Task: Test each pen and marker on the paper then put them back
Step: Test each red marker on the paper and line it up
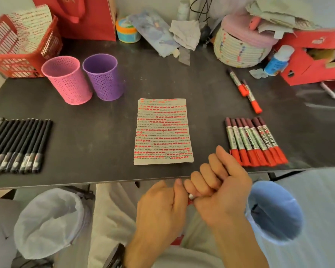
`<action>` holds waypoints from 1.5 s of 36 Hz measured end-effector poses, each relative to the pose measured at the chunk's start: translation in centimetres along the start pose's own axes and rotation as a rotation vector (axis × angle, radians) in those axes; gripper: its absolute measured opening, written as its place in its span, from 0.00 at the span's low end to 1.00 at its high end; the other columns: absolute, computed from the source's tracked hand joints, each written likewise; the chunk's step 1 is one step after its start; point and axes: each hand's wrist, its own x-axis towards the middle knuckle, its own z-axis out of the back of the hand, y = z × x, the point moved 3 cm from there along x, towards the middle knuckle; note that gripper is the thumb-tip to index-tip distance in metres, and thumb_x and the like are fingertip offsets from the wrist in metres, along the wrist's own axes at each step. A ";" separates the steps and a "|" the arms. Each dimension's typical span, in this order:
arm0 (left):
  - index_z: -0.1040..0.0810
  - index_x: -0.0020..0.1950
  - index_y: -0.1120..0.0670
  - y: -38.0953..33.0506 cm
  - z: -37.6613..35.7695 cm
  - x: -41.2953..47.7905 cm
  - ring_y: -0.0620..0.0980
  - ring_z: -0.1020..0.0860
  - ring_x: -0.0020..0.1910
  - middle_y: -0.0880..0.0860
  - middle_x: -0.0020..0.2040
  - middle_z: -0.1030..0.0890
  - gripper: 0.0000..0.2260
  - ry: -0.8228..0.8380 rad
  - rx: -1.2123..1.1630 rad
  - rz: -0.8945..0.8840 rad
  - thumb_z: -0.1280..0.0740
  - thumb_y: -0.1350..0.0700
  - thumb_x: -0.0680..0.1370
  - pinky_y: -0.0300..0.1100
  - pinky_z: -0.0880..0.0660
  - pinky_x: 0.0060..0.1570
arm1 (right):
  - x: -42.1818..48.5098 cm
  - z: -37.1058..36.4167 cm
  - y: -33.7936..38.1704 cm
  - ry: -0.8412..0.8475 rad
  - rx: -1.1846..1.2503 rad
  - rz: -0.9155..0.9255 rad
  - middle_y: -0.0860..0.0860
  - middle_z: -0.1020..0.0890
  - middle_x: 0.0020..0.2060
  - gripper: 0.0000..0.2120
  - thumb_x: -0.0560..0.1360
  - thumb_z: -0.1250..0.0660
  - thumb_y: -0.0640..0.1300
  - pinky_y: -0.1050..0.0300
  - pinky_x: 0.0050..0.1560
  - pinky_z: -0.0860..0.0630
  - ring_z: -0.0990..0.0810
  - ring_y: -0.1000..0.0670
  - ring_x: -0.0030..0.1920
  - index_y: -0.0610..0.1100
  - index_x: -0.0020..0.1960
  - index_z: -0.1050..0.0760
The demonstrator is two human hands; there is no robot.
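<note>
Dark table [108,167], near edge — left hand [161,206] and right hand [219,194] meet, both curled round one marker [191,196].

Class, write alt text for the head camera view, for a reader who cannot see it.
The left hand and right hand together grip a mostly hidden marker at the near edge of a dark table. Beyond them lies a paper covered in red marks, black pens lined up at left, red markers at right.
</note>
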 end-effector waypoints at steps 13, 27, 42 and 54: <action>0.31 0.32 0.48 1.4 1.4 1.3 0.42 0.31 0.36 0.43 0.31 0.28 0.20 -0.141 0.012 -0.199 0.36 0.36 0.76 0.36 0.32 0.36 | 3.7 1.7 8.2 -0.007 -0.128 0.218 0.51 0.26 0.33 0.26 0.81 0.44 0.61 0.57 0.44 0.27 0.25 0.51 0.37 0.46 0.33 0.28; 0.18 0.63 0.51 3.2 -3.9 2.6 0.52 0.25 0.67 0.50 0.66 0.20 0.14 -0.166 0.366 -0.611 0.37 0.46 0.83 0.46 0.37 0.73 | 5.1 1.7 3.8 -0.138 -0.792 0.446 0.46 0.15 0.37 0.08 0.75 0.27 0.54 0.57 0.35 0.19 0.15 0.47 0.34 0.51 0.42 0.20; 0.20 0.67 0.49 5.0 -5.2 3.0 0.48 0.25 0.70 0.48 0.68 0.21 0.16 -0.337 0.371 -0.709 0.35 0.46 0.81 0.44 0.30 0.66 | 6.2 2.8 3.4 -0.181 -1.063 0.549 0.48 0.19 0.26 0.12 0.74 0.25 0.51 0.59 0.23 0.25 0.20 0.51 0.23 0.45 0.38 0.23; 0.17 0.63 0.48 4.8 -5.6 3.1 0.47 0.25 0.68 0.46 0.67 0.21 0.15 -0.406 0.423 -0.671 0.35 0.46 0.81 0.43 0.34 0.66 | 6.7 4.0 3.0 -0.222 -1.160 0.648 0.46 0.23 0.23 0.14 0.72 0.28 0.40 0.48 0.27 0.26 0.23 0.42 0.25 0.41 0.31 0.28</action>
